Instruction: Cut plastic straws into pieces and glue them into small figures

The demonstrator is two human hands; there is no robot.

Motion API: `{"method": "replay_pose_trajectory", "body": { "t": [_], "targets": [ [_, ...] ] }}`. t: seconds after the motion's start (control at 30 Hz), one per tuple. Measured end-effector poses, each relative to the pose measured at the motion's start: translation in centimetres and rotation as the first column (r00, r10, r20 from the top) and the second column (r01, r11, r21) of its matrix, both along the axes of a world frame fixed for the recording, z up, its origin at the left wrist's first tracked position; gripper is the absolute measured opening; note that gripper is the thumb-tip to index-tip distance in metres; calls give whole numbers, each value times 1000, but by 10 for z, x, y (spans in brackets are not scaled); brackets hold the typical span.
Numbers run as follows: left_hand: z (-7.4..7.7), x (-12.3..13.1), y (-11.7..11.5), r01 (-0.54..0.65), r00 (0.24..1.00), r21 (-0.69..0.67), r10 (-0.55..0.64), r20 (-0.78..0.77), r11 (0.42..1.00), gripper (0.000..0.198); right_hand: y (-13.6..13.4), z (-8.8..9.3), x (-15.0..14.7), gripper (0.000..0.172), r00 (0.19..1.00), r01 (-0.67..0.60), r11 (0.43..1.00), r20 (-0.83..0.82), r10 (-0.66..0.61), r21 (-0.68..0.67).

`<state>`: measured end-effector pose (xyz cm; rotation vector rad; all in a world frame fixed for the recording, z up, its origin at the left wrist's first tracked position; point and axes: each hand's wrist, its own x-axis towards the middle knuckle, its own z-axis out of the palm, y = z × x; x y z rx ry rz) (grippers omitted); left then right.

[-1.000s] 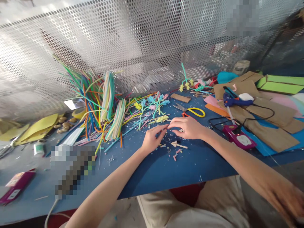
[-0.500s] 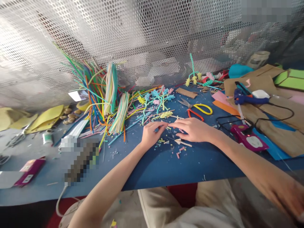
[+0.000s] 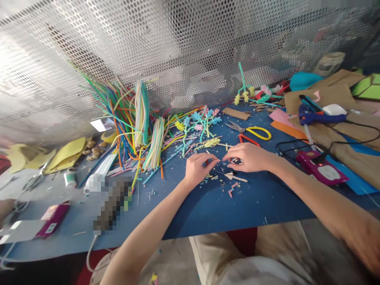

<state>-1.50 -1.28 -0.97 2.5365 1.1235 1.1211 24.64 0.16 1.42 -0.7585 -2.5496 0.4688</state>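
My left hand and my right hand meet over the blue table top, fingertips pinched towards each other on a small thin piece too small to name. Small cut bits of pipe cleaner lie scattered under and in front of the hands. Just behind them lie branched blue, pink and yellow pipe-cleaner figures. A big heap of coloured pipe cleaners spreads to the left.
Yellow-handled scissors and red-handled pliers lie behind my right hand. A blue glue gun, cardboard sheets and a purple device with a black cable sit right. A perforated metal screen backs the table. Yellow paper lies far left.
Both hands stay together over the scraps, fingers drawing into a tighter pinch. The view has shifted a little, so everything sits further right and lower.
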Motion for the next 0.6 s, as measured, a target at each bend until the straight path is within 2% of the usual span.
{"method": "replay_pose_trajectory", "body": {
  "t": [0.17,0.3,0.4,0.47,0.6],
  "targets": [
    [-1,1,2,46,998,-9,-47,-52,999,21,1,6,11,22,1000,25,991,-4,-25,-129],
    [0,6,0,98,994,-11,-99,-46,995,14,5,3,16,22,998,57,984,-25,-62,-168],
    [3,7,-2,95,995,-13,-95,-18,995,18,6,0,16,20,997,66,976,-16,-71,-205],
    [4,6,-2,84,996,-15,-84,-18,996,21,6,-1,16,16,999,44,979,5,-44,-200],
    [4,4,1,81,995,-11,-82,-49,997,22,9,-4,17,8,999,-17,995,36,21,-98]
  ]
}}
